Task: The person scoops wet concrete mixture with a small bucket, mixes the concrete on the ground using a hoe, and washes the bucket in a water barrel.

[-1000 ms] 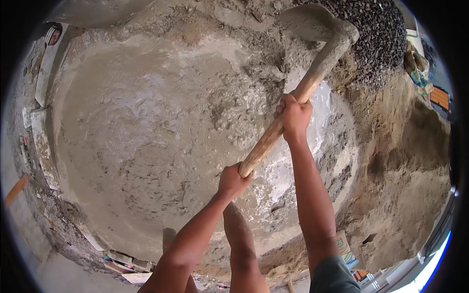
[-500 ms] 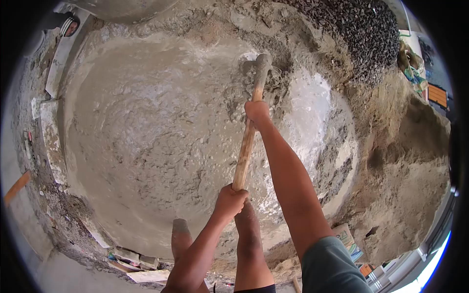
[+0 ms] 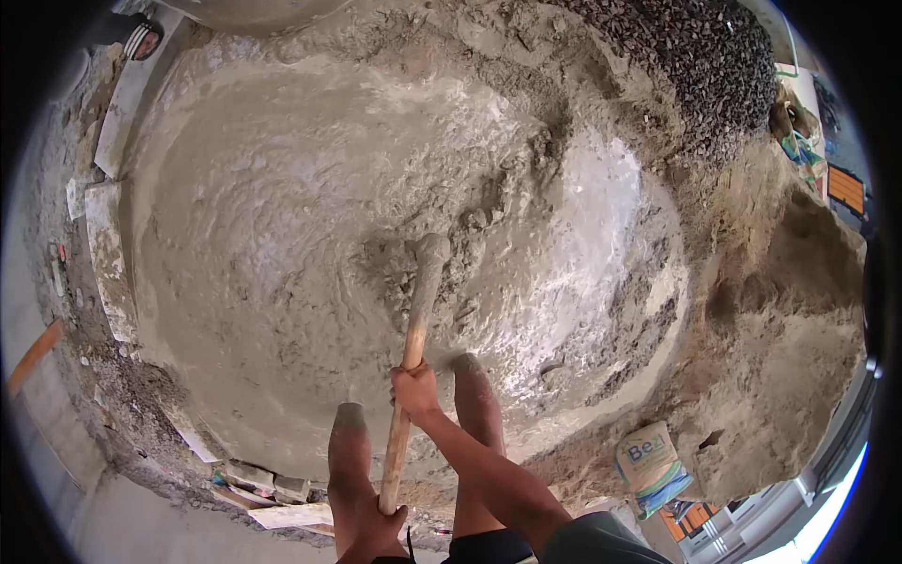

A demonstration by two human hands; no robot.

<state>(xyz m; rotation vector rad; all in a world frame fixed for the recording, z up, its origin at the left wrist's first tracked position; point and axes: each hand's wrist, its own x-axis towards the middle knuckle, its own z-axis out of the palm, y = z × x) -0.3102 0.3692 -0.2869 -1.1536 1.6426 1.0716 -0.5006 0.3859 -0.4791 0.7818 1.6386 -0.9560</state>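
Note:
Both hands grip the wooden handle of a hoe (image 3: 416,329). My right hand (image 3: 415,389) is closed around the middle of the shaft. Lower down, near the handle's end, my left hand (image 3: 381,532) is closed too, close to my left leg. The hoe's head is coated in grey mud and its blade is sunk out of sight in wet concrete (image 3: 254,226). Lumpy ridges of the mix lie behind the head. My legs stand in the concrete on either side of the handle, feet hidden.
Dark gravel (image 3: 719,80) is heaped at the far right, with a sand pile (image 3: 780,320) below it. A printed sack (image 3: 653,465) lies near my right side. Concrete blocks (image 3: 110,254) edge the left. Another person (image 3: 141,39) is partly visible at the upper left.
The hoe has been drawn through the concrete toward my body and slightly left. Both hands moved down and left with it, leaving a rough track in the mix.

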